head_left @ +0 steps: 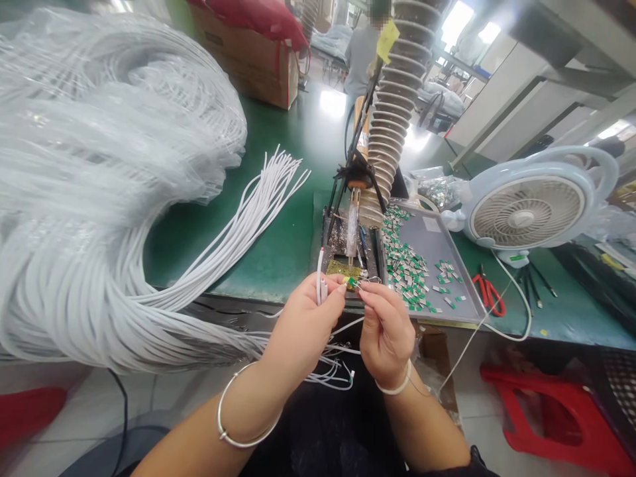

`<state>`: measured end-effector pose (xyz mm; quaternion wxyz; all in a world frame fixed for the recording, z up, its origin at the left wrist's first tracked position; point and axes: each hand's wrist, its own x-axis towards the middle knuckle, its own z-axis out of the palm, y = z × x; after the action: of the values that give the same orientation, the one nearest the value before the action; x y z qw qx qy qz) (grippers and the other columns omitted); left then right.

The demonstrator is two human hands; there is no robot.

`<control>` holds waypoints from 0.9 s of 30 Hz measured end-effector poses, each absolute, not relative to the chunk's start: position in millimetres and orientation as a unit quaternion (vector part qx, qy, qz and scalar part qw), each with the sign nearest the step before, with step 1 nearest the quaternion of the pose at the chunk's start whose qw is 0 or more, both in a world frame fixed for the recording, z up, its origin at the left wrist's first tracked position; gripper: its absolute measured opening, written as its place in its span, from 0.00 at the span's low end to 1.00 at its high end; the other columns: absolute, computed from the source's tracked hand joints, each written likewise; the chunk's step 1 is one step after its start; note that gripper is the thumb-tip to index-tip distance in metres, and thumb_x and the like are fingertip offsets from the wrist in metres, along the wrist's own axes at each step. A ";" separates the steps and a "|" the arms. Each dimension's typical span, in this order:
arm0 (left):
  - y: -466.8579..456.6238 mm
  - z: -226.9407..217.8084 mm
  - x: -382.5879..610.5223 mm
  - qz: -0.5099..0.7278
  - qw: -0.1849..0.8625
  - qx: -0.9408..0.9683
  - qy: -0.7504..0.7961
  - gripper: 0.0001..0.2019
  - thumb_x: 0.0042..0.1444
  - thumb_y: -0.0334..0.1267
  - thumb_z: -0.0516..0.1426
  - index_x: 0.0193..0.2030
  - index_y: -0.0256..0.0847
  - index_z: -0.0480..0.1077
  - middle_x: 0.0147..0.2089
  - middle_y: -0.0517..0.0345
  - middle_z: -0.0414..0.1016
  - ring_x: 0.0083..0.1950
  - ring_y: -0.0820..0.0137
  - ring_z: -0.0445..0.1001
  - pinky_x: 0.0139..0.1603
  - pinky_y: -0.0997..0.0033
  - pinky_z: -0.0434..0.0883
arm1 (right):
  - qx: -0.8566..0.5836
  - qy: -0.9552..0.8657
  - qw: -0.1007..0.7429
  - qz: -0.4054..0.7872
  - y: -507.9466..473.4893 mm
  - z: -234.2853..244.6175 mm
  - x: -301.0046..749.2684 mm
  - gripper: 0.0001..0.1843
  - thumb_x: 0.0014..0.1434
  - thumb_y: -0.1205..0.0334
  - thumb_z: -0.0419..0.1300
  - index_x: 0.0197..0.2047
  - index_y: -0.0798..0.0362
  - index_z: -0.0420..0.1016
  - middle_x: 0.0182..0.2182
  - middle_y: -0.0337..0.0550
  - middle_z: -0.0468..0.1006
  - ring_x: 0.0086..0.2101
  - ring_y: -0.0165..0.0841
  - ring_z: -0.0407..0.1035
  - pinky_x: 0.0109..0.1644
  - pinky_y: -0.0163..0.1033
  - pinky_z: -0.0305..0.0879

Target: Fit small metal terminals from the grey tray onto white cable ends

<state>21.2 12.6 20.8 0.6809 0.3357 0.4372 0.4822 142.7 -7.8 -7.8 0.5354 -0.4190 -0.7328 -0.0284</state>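
Observation:
My left hand [308, 318] is closed around several white cables [319, 275], their cut ends pointing up past the thumb. At its fingertips, a small green circuit board connector [351, 283] sits between both hands, just under the tip of an upright soldering iron [352, 228]. My right hand [387, 321] is pinched closed at the connector's right side, with thin solder wire [370, 279] showing at its fingertips. Whether the right fingers also touch the connector is hard to make out. Other white cables [328, 377] hang below the hands, one ending in a green-and-metal connector.
A grey tray [447, 245] holds many green-and-silver connectors. Beside it stand a fan [527, 212] and red-handled pliers [489, 295]. A ribbed exhaust hose [397, 99] hangs above the iron. A large bundle of white cables [99, 199] covers the left. Someone [362, 59] is farther back.

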 end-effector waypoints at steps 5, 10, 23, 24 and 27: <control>14.4 21.4 21.7 0.489 0.674 0.344 0.434 0.05 0.53 0.36 0.54 0.30 0.39 0.61 0.16 0.73 0.53 0.19 0.82 0.47 0.21 0.80 0.51 | -0.416 -0.731 0.539 -0.046 -4.2 -4.6 141.3 0.17 0.57 0.76 0.52 0.48 0.54 0.69 0.42 0.49 0.73 0.45 0.33 0.69 0.46 0.43 0.72; 16.3 22.6 21.5 0.494 0.672 0.350 0.427 0.05 0.53 0.36 0.54 0.31 0.39 0.61 0.16 0.73 0.53 0.19 0.81 0.49 0.20 0.80 0.50 | -0.416 -0.733 0.535 -0.053 -0.7 -2.0 139.1 0.17 0.58 0.75 0.51 0.49 0.53 0.68 0.42 0.49 0.72 0.44 0.34 0.69 0.45 0.43 0.72; 18.4 29.6 20.5 0.504 0.669 0.356 0.414 0.03 0.54 0.35 0.54 0.33 0.39 0.63 0.17 0.73 0.54 0.19 0.82 0.50 0.22 0.80 0.52 | -0.412 -0.734 0.537 -0.061 2.5 0.9 137.4 0.16 0.57 0.75 0.52 0.48 0.54 0.69 0.43 0.49 0.72 0.44 0.33 0.69 0.47 0.43 0.71; 18.2 30.3 20.5 0.504 0.670 0.355 0.413 0.03 0.54 0.35 0.54 0.33 0.39 0.63 0.17 0.73 0.54 0.19 0.82 0.49 0.22 0.80 0.52 | -0.412 -0.734 0.537 -0.061 2.4 1.1 137.3 0.17 0.57 0.76 0.52 0.48 0.54 0.69 0.43 0.49 0.71 0.45 0.33 0.69 0.47 0.43 0.71; 17.9 31.3 20.7 0.503 0.674 0.352 0.412 0.03 0.54 0.35 0.54 0.33 0.39 0.62 0.16 0.73 0.54 0.19 0.81 0.49 0.21 0.80 0.51 | -0.414 -0.733 0.535 -0.062 2.2 1.5 137.4 0.17 0.57 0.76 0.53 0.48 0.54 0.69 0.43 0.48 0.71 0.45 0.33 0.69 0.47 0.42 0.71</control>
<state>20.7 17.9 31.3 0.6736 0.3520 0.4121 0.5025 137.4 2.2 1.5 0.5354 -0.4143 -0.7334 -0.0622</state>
